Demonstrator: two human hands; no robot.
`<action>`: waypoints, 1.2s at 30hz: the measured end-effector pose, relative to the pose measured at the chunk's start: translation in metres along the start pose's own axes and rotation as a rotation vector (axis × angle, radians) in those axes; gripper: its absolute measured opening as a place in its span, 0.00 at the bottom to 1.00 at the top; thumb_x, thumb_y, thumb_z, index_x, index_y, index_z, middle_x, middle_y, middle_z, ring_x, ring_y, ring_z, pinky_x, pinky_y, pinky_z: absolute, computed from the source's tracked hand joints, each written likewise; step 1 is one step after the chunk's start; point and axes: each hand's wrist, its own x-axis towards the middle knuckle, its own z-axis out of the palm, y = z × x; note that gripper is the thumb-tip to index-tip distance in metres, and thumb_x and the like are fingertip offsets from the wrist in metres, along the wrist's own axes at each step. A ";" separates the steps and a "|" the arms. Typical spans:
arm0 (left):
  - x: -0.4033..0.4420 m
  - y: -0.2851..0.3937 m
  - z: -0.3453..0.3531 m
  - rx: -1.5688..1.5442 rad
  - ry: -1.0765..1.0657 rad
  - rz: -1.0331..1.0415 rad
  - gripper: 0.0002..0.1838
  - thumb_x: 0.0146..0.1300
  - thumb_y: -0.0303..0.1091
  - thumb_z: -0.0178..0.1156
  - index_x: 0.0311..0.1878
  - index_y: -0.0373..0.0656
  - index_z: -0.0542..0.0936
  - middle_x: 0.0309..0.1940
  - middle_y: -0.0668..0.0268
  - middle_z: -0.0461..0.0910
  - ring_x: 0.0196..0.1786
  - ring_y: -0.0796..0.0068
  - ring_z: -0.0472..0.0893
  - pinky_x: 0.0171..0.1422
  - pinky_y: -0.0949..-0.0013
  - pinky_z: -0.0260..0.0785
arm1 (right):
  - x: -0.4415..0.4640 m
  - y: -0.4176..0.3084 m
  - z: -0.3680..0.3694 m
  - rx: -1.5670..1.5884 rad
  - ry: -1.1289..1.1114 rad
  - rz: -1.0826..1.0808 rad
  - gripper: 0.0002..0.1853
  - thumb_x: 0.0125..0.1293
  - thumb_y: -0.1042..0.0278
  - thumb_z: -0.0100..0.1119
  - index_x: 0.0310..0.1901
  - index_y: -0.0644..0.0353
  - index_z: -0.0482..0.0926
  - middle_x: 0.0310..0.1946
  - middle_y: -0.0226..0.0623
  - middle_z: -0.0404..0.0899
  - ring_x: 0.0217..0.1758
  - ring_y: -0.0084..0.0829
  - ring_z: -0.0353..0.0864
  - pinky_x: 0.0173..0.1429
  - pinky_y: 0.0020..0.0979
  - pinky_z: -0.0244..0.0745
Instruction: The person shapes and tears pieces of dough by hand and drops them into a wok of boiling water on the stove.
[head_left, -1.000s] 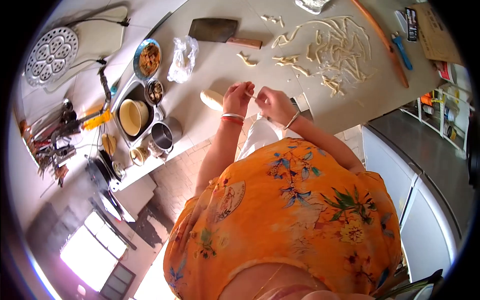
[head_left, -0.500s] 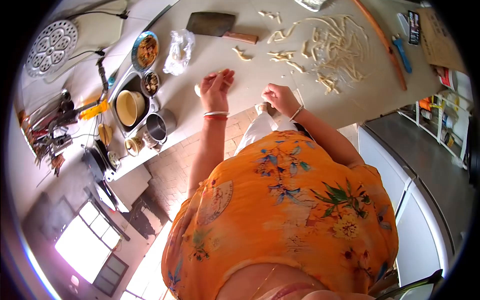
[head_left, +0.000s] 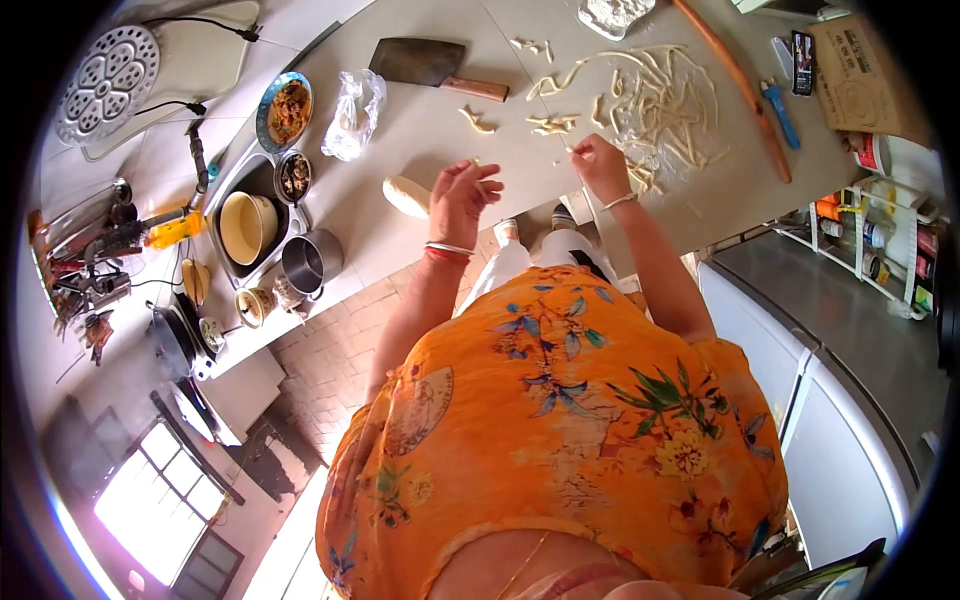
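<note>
On the near part of the tabletop, a pale roll of dough [head_left: 407,196] lies beside my left hand [head_left: 465,203], its right end close against the hand. The fingers of that hand are loosely bent and apart; a small pale speck shows at one fingertip. My right hand [head_left: 602,172] is closed in a pinch at the near side of the dough strips [head_left: 665,105]. Something tiny and pale shows at its fingertips, too small to name. A few short dough pieces [head_left: 553,124] and a single dough piece [head_left: 477,121] lie between and beyond the hands.
A cleaver [head_left: 420,62] lies beyond my left hand, with a clear plastic bag [head_left: 354,115] and a plate of food [head_left: 286,110] to its left. Pots stand by the sink [head_left: 240,180]. Far right are a long wooden rolling pin [head_left: 737,85] and a flour tray [head_left: 616,14].
My right hand has moved right and away from me toward the dough strips. My left hand has shifted right with its fingers spreading, uncovering more of the dough roll. The view has shifted slightly.
</note>
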 end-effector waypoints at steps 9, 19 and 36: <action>0.014 -0.029 -0.019 -0.136 -0.143 -0.216 0.09 0.67 0.30 0.51 0.46 0.36 0.72 0.35 0.62 0.78 0.39 0.70 0.79 0.44 0.68 0.72 | -0.054 -0.114 0.023 0.747 -0.283 0.121 0.05 0.57 0.78 0.61 0.35 0.63 0.75 0.29 0.28 0.77 0.30 0.15 0.75 0.34 0.19 0.73; -0.003 -0.003 -0.042 -0.124 0.087 0.038 0.11 0.60 0.20 0.55 0.45 0.40 0.69 0.36 0.59 0.78 0.34 0.70 0.79 0.39 0.71 0.72 | -0.065 -0.115 0.047 0.748 -0.407 0.223 0.06 0.59 0.75 0.62 0.35 0.65 0.76 0.26 0.28 0.76 0.26 0.14 0.73 0.28 0.19 0.69; -0.061 0.100 -0.022 0.086 0.296 0.569 0.20 0.62 0.23 0.55 0.56 0.34 0.62 0.35 0.57 0.79 0.35 0.71 0.80 0.41 0.72 0.72 | 0.077 -0.035 0.120 -0.389 -0.053 -0.569 0.10 0.54 0.64 0.63 0.36 0.55 0.75 0.36 0.41 0.77 0.34 0.44 0.78 0.37 0.40 0.75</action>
